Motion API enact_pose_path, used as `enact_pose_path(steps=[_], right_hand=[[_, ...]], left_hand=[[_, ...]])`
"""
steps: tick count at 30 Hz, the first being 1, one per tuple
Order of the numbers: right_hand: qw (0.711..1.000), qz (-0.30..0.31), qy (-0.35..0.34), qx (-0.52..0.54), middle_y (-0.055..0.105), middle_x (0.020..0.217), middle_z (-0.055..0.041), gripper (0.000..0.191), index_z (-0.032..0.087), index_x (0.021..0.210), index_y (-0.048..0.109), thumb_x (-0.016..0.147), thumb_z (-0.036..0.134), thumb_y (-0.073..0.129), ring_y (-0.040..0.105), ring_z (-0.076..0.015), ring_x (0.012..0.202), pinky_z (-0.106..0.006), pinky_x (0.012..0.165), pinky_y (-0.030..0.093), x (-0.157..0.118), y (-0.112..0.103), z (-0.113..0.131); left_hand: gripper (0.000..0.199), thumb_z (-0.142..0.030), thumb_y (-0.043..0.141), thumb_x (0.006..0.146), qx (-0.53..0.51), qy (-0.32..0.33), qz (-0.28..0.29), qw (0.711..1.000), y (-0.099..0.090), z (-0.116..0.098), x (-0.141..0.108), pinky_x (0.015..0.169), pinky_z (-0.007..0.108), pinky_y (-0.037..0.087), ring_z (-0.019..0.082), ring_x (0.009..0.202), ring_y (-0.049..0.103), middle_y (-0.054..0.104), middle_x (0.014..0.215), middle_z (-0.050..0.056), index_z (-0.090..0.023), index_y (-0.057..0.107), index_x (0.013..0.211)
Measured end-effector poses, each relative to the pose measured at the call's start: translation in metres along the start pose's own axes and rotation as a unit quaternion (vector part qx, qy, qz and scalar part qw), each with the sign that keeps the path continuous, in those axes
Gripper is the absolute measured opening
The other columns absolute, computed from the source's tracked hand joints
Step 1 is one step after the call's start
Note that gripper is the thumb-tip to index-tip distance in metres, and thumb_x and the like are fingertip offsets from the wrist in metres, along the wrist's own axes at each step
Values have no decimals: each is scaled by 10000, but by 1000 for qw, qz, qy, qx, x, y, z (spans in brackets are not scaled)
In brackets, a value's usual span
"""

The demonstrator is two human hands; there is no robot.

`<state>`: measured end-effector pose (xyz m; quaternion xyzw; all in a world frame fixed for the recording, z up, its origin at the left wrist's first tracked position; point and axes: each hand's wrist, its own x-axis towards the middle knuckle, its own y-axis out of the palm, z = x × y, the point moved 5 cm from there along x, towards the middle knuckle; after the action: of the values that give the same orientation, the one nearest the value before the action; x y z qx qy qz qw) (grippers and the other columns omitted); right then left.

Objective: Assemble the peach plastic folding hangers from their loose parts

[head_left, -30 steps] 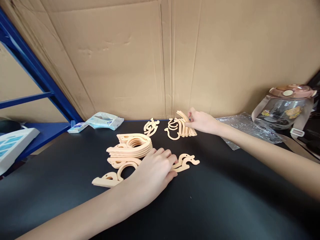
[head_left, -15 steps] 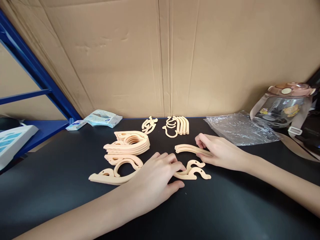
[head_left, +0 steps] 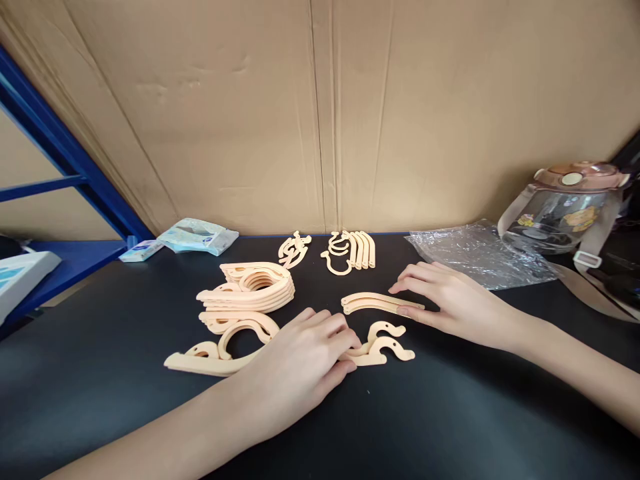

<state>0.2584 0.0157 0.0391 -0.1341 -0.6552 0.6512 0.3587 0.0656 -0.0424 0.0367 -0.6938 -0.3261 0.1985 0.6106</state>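
Two curved beige strips (head_left: 367, 303) lie side by side on the black table. My right hand (head_left: 440, 293) is over their right end, fingers apart, its thumb at the lower strip. Nearer to me, my left hand (head_left: 313, 353) has its thumb and fingers closed on the left end of the beige hook pieces (head_left: 387, 350); its palm hides part of them. Left of that hand lie flat curved hanger-like pieces (head_left: 210, 363), partly under my wrist. Behind these is a stack of several similar pieces (head_left: 255, 297).
Small beige parts (head_left: 294, 250) and upright-lying curved strips (head_left: 363, 250) sit at the back edge. Clear plastic film (head_left: 480, 257) and a strapped bottle (head_left: 565, 213) are at the right. Blue-white packets (head_left: 197, 237) lie back left, near a blue frame (head_left: 100, 200).
My right hand has opened and let go of the curved strips, which now lie flat. The thumb of my left hand has closed in onto the hook pieces. The view has shifted slightly.
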Motion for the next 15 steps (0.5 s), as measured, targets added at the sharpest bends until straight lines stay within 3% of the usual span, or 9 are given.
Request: enact_pose_path(steps=[7, 15], right_hand=[[994, 72, 16, 83, 610, 966, -21, 375, 235, 1028, 663, 806, 537, 652, 548, -197, 862, -339, 770, 416, -2, 0, 17], [993, 85, 16, 75, 607, 837, 6, 117, 219, 822, 630, 877, 320, 606, 527, -172, 788, -327, 764, 370, -2, 2, 26]], left_hand=[[113, -170, 497, 950, 29, -6, 2, 1000, 4, 0, 1, 709, 335, 366, 186, 798, 537, 603, 886, -6, -194, 597, 903], [108, -167, 519, 921, 16, -28, 10, 999, 4, -3, 1, 753, 363, 387, 211, 861, 540, 599, 933, 4, -207, 600, 979]])
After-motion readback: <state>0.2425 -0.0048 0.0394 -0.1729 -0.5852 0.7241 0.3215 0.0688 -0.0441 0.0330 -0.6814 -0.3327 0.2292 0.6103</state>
